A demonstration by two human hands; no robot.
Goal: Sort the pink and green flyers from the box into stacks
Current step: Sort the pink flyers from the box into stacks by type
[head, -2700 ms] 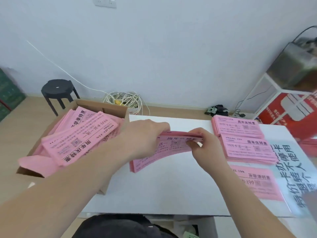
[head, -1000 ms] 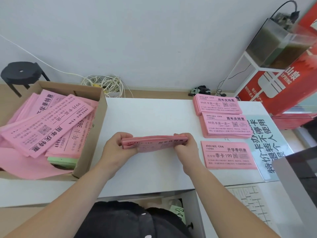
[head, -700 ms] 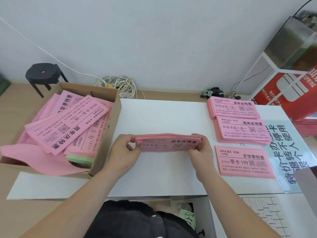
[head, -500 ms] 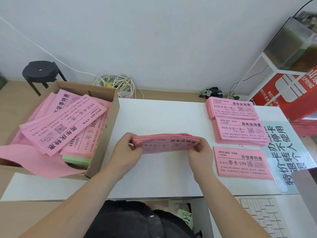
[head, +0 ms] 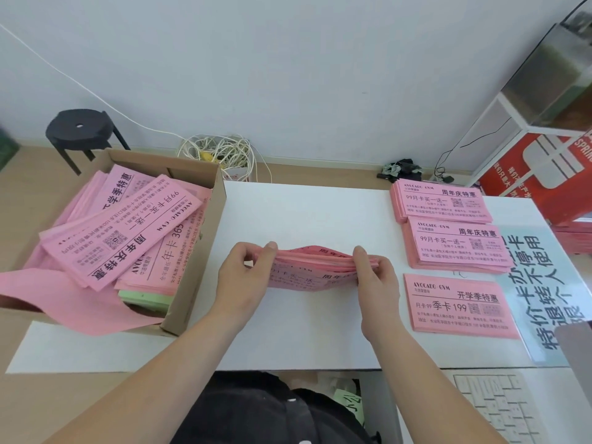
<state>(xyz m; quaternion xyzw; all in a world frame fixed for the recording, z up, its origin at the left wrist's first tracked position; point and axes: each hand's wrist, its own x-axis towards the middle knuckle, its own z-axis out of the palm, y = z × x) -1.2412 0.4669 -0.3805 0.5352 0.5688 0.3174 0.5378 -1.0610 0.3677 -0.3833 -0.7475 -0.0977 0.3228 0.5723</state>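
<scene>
A bundle of pink flyers [head: 312,265] stands on its long edge on the white table [head: 304,216], bowed upward in the middle. My left hand [head: 245,274] pinches its left end and my right hand [head: 374,277] pinches its right end. A cardboard box [head: 198,248] at the left holds several loose pink flyers [head: 121,233] and a few green flyers [head: 145,298] low at its front. Three pink stacks lie at the right: a far stack [head: 442,201], a middle stack [head: 458,246] and a near stack [head: 458,304].
A pale blue printed sign [head: 544,293] lies right of the stacks. A keyboard [head: 499,408] sits at the lower right. A black stool [head: 80,131], a coil of white cable [head: 221,153], and a white shelf with a red box [head: 544,168] stand around the table.
The bundle came from over the box to the table centre and was stood on edge. In the last half second its middle has bowed up between my two hands.
</scene>
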